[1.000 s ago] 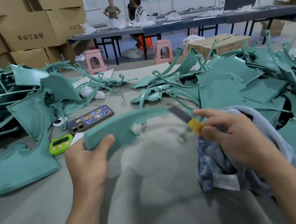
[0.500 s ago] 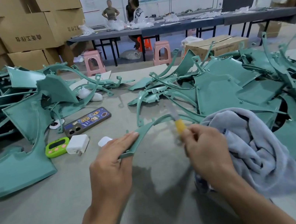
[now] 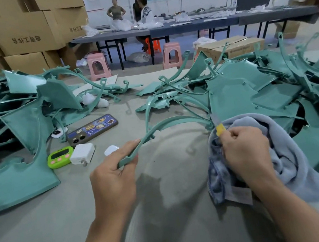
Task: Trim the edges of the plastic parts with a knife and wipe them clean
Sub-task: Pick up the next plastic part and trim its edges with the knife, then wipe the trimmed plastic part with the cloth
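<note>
My left hand (image 3: 114,182) grips the near end of a thin curved teal plastic part (image 3: 175,121) that arcs to the right above the grey mat. My right hand (image 3: 244,149) pinches a yellow-handled knife (image 3: 219,127), whose blurred blade touches the part's far right end. A grey-blue cloth (image 3: 281,154) is bunched under and around my right hand and hangs down to the mat. Piles of teal plastic parts lie at the left (image 3: 19,126) and at the right (image 3: 254,89).
A phone (image 3: 93,129), a green timer (image 3: 61,157), a white charger (image 3: 82,153) and a small white case (image 3: 111,149) lie on the mat (image 3: 46,233). Cardboard boxes (image 3: 24,35) stack at the back left. Pink stools (image 3: 98,66) and a long table (image 3: 191,24) with people stand behind.
My left hand turned the part from its broad face to its thin edge. My right hand with the knife slid right along the edge to the part's far end.
</note>
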`<state>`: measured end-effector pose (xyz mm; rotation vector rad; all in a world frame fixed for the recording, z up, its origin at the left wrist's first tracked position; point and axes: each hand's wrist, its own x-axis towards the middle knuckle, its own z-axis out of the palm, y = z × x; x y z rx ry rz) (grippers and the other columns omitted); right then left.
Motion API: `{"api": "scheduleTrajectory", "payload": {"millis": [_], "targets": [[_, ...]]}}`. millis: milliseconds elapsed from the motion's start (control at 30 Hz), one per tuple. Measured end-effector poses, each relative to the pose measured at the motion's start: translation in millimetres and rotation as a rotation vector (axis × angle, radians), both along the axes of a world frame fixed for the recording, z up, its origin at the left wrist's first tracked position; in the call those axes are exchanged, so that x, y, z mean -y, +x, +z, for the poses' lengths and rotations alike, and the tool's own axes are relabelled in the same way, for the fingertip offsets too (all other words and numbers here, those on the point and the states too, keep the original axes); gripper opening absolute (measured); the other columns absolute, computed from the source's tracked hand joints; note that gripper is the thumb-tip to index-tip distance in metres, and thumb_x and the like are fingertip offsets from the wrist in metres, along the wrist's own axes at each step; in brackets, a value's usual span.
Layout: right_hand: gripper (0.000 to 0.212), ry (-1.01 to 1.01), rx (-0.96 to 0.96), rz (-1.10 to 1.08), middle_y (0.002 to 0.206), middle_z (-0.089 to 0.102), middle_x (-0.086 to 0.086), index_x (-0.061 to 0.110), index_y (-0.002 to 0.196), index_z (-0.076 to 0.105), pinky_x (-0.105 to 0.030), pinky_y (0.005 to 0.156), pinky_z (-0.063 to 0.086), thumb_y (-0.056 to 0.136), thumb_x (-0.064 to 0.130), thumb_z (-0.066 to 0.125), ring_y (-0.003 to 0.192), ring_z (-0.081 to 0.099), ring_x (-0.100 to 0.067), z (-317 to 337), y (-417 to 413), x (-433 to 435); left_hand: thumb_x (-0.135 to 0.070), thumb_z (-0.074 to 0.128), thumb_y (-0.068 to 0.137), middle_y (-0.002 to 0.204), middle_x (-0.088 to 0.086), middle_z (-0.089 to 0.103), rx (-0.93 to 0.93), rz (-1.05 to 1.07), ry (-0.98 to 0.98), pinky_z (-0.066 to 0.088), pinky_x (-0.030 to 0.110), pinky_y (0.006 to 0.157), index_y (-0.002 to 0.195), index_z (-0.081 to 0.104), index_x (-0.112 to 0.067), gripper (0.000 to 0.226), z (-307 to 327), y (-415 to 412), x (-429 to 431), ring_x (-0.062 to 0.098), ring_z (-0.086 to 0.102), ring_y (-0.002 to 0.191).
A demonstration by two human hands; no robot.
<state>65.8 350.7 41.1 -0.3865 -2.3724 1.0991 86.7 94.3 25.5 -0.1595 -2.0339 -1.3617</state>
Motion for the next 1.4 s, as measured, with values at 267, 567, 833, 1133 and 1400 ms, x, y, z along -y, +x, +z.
{"api": "scheduleTrajectory", "payload": {"millis": [267,567,833,1133,1400], "targets": [[0.045,0.034,-0.003,0.113,0.043,0.054,0.003,0.007,0.056,0.054,-0.019,0.043,0.035,0.098,0.023,0.059,0.041,0.047,-0.008,-2,0,15,-0.023,0.070,0.086,0.081,-0.039,0.067,0.011,0.023,-0.004,0.039,-0.003,0.070,0.093,0.068,-0.067,0.045,-2,-4,6,-0.021,0.060,0.081],[0.023,0.205,0.242,0.352,0.065,0.072,0.006,0.020,0.080,0.072,-0.030,0.065,0.051,0.091,0.040,0.070,0.061,0.064,-0.009,2,20,36,-0.053,0.061,0.082,0.067,-0.020,0.063,0.087,0.427,0.359,0.057,0.042,0.072,0.079,0.068,-0.027,0.027,-7,-21,25,0.021,0.063,0.071],[0.041,0.627,0.332,-0.079,0.121,0.063,-0.004,0.024,0.122,0.058,-0.044,0.099,0.031,0.091,0.051,0.063,0.121,0.052,-0.032,15,10,-10,-0.039,0.067,0.077,0.077,-0.013,0.075,0.163,0.170,0.764,0.059,0.033,0.067,0.081,0.079,-0.035,0.013,-7,-24,12,0.011,0.071,0.071],[0.018,0.195,-0.512,0.377,0.100,0.065,0.022,0.032,0.106,0.070,-0.008,0.091,0.039,0.090,0.024,0.066,0.098,0.059,0.003,27,36,48,-0.010,0.056,0.091,0.089,0.006,0.078,0.242,-0.208,0.857,0.059,0.030,0.066,0.086,0.080,-0.017,0.025,-1,-16,-16,0.020,0.073,0.078],[0.022,0.317,-0.343,0.556,0.103,0.071,-0.004,0.011,0.111,0.070,-0.030,0.092,0.046,0.089,0.014,0.071,0.098,0.060,-0.018,-6,18,129,-0.024,0.060,0.089,0.106,0.022,0.071,0.363,-0.481,1.167,0.057,0.038,0.088,0.103,0.075,-0.004,0.028,-6,-12,-30,0.030,0.069,0.102]]}}
